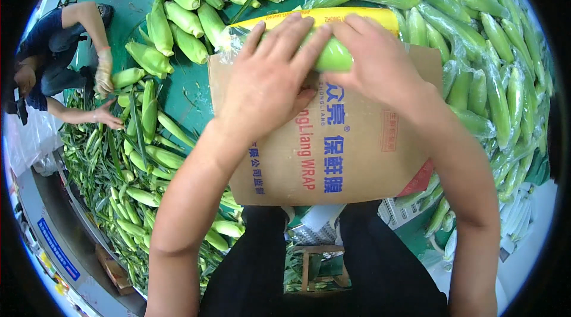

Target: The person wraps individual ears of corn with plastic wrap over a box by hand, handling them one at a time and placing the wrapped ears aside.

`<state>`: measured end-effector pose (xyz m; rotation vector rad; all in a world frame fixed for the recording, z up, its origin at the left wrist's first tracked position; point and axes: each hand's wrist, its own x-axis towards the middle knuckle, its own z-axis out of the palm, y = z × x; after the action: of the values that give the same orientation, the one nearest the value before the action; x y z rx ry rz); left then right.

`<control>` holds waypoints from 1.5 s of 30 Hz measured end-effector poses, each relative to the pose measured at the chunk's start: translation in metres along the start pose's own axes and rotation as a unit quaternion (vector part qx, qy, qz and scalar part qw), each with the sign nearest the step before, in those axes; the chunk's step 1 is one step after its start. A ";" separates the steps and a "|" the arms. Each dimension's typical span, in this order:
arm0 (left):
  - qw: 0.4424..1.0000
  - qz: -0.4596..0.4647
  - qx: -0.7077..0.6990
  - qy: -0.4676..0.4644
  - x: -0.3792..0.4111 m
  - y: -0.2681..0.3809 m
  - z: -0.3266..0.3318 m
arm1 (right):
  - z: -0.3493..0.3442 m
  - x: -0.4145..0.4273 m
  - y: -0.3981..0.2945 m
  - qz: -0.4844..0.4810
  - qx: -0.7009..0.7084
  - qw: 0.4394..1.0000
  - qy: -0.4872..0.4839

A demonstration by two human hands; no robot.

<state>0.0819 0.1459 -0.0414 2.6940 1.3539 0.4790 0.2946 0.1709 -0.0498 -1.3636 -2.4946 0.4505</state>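
Note:
A green ear of corn in its husk (333, 54) lies across the top of a brown cardboard box (285, 156) that bears printed writing. My left hand (272, 67) is over the ear's left part, fingers spread along it. My right hand (379, 58) grips the ear's right part, thumb below and fingers on top. Crumpled clear plastic film (231, 42) shows left of my left fingertips. Just beyond the fingers is a yellow film roll or its wrapper (370, 14), partly covered by the hands.
Film-wrapped corn ears (473, 40) are heaped at the right. Unwrapped ears (183, 18) lie on the green floor (192, 89) at upper left, with more ears and loose husks (89, 138) below them. Another person (58, 58) crouches at the far left, hands near the corn.

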 end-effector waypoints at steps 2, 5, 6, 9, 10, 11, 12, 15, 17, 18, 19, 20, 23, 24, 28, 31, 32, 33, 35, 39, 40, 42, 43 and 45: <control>1.000 0.016 0.008 -0.021 -0.008 0.003 0.001 | -0.008 -0.022 -0.008 0.011 0.103 0.992 -0.066; 0.997 0.001 -0.003 -0.073 -0.010 0.017 -0.005 | -0.039 -0.004 0.008 0.073 0.219 0.929 -0.290; 0.990 -0.035 -0.058 -0.127 -0.010 0.017 -0.010 | -0.034 0.006 0.020 -0.012 0.184 0.957 -0.222; 0.970 -0.060 -0.135 -0.193 -0.016 0.020 -0.012 | 0.013 0.019 0.021 -0.137 0.217 0.965 -0.059; 0.961 -0.048 -0.159 -0.222 -0.022 0.022 -0.015 | 0.030 0.018 0.005 -0.181 0.090 0.976 -0.084; 0.950 -0.034 -0.187 -0.249 -0.027 0.028 -0.016 | 0.040 0.014 -0.001 -0.219 -0.042 0.968 -0.112; 0.935 -0.043 -0.206 -0.287 -0.031 0.036 -0.022 | 0.048 0.007 0.000 -0.213 -0.039 0.969 -0.115; 0.810 0.032 -0.329 -0.485 -0.074 0.069 -0.036 | 0.052 0.002 0.005 -0.205 -0.039 0.973 -0.099; 0.686 0.104 -0.322 -0.645 -0.123 0.110 -0.035 | 0.051 0.005 0.002 -0.212 -0.059 0.974 -0.060; 0.641 0.152 -0.335 -0.674 -0.150 0.110 -0.033 | 0.049 0.003 -0.006 -0.218 -0.077 0.972 -0.033; 0.653 0.148 -0.383 -0.636 -0.168 0.097 -0.038 | 0.036 -0.002 -0.023 -0.193 -0.008 0.977 -0.087; 0.661 0.094 -0.407 -0.623 -0.167 0.085 -0.045 | 0.022 -0.019 -0.039 -0.170 0.065 0.972 -0.149; 0.724 -0.016 -0.530 -0.441 -0.152 0.046 -0.069 | -0.014 -0.115 -0.046 -0.047 0.340 0.868 -0.360; 0.789 -0.025 -0.537 -0.299 -0.150 0.038 -0.069 | -0.016 -0.144 -0.055 -0.046 0.404 0.841 -0.357; 0.568 -0.451 -0.676 0.133 -0.142 0.055 -0.063 | 0.006 -0.154 -0.097 0.237 0.569 0.746 -0.253; 0.432 -0.403 -0.744 0.313 -0.124 0.082 -0.044 | 0.035 -0.146 -0.125 0.207 0.611 0.727 -0.235; 0.527 -0.375 -0.699 0.305 -0.118 0.095 -0.032 | 0.040 -0.155 -0.128 0.251 0.660 0.681 -0.194; 0.594 -0.366 -0.654 0.292 -0.119 0.091 -0.026 | 0.036 -0.163 -0.127 0.294 0.701 0.633 -0.147; 0.687 -0.429 -0.506 0.295 -0.138 0.050 -0.016 | 0.008 -0.166 -0.100 0.296 0.812 0.496 0.084; 0.574 -0.803 -0.018 0.162 -0.364 -0.145 0.061 | -0.053 -0.103 -0.047 0.170 0.823 0.449 0.303; 0.551 -0.824 0.096 0.089 -0.413 -0.166 0.064 | -0.051 -0.094 -0.040 0.163 0.798 0.482 0.322; 0.532 -0.839 0.110 0.019 -0.374 -0.156 0.093 | -0.043 -0.123 -0.005 0.288 0.697 0.577 0.313; 0.531 -0.846 0.041 0.018 -0.330 -0.135 0.094 | -0.037 -0.138 0.002 0.303 0.672 0.591 0.327; 0.492 -0.869 0.044 0.007 -0.331 -0.151 0.086 | -0.023 -0.148 0.000 0.270 0.657 0.668 0.220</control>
<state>-0.1913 -0.0206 -0.2344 0.1464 2.9036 0.0735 0.3811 0.0488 -0.0410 -1.1715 -0.7517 1.4261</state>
